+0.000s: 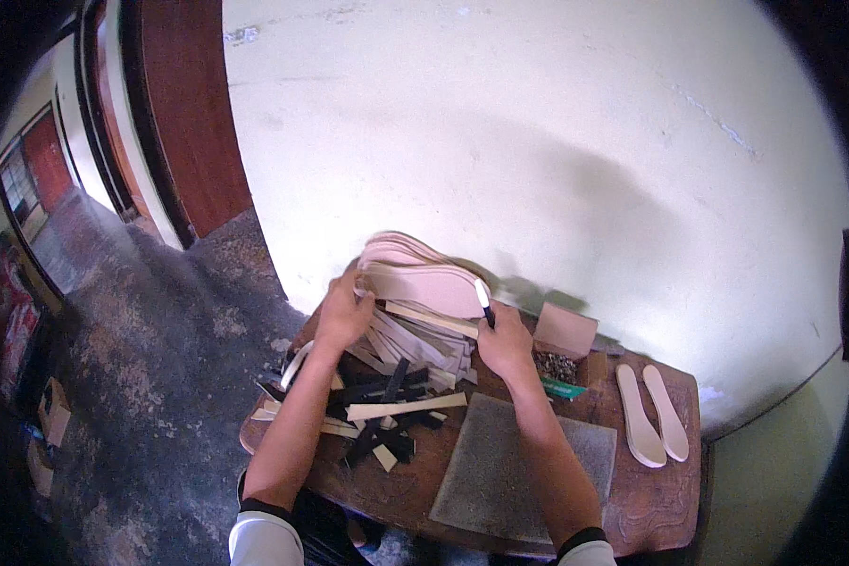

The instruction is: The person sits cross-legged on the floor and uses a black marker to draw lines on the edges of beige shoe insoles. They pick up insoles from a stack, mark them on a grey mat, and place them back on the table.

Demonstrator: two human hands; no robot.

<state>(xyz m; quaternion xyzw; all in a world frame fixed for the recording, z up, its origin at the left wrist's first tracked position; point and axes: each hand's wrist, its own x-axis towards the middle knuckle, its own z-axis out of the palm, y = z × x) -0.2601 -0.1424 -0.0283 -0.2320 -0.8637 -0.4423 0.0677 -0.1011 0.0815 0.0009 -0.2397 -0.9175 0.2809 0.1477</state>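
Note:
My left hand [344,316] is closed on the left end of a stack of pale pink shoe insoles [424,285] at the table's far edge by the wall. A black pen-like tool with a white end [484,300] stands up out of my right hand [505,340], whose fingers are closed round it beside the insoles' right end. Whether those fingers also touch the insoles, I cannot tell. Right below the stack lie many pale grey strips [410,344]. Nearer to me are black strips [377,387] and a cream strip [407,407] across them.
All this lies on a brown wooden table [656,514]. A grey, worn mat [486,453] is under my right forearm. An open cardboard box [558,363] of small dark pieces stands right of my right hand. Two pale insoles [640,420] lie farther right. The wall [538,170] rises behind.

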